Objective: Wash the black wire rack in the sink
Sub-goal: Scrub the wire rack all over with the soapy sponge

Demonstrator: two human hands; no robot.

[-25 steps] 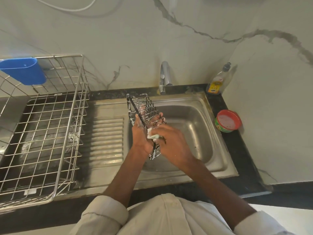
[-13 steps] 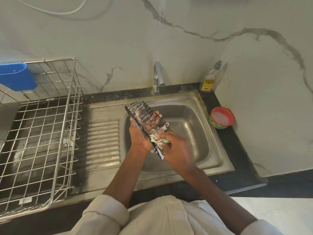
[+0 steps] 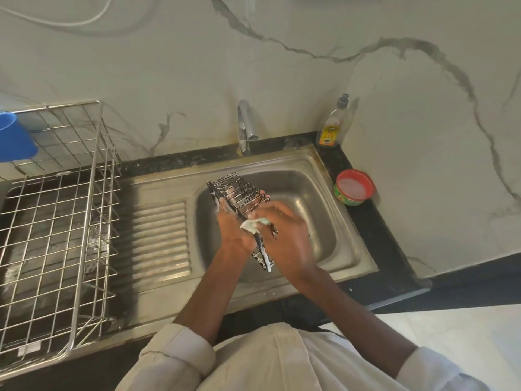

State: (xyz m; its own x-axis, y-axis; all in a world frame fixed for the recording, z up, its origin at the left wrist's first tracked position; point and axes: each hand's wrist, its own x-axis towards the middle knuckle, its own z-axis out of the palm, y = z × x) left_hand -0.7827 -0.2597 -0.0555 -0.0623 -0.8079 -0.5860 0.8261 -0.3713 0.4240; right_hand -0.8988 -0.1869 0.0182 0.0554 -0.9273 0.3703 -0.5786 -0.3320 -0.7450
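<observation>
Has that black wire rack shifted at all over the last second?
Yes. The black wire rack, held by the left hand, has tipped flatter, its far end swinging left, away from the tap, over the sink.

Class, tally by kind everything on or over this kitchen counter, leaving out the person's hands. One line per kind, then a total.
Wire racks: 2, the black wire rack and the steel dish drainer
Containers: 3, the soap bottle, red tub and blue cup
Scrubbing pads: 1, the green pad
Taps: 1, the tap
Total: 7
</observation>
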